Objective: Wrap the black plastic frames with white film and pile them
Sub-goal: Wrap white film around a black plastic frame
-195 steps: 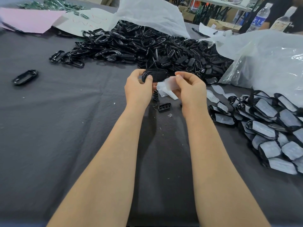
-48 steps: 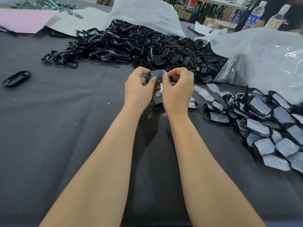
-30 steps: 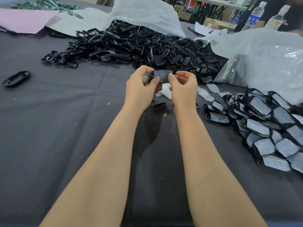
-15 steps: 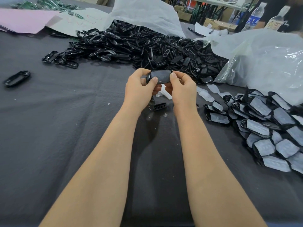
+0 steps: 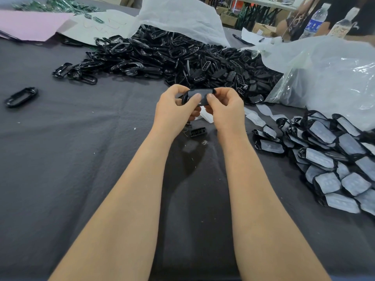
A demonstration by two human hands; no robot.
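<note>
Both hands hold one black plastic frame above the middle of the dark cloth. My left hand grips its left end, thumb pressed on the film-covered face. My right hand pinches its right end with thumb on top. White film pieces lie on the cloth under my hands. A big heap of bare black frames lies behind. A pile of film-wrapped frames spreads at the right.
A small black part lies just below my hands. Loose film strips lie right of them. One stray frame sits far left. Clear plastic bags bulge at the right, pink and white sheets at the back left, bottles behind.
My right hand brought a white film piece onto the frame, and both thumbs have since been pressing it down. In the last second my thumbs shifted closer together on the frame's face.
</note>
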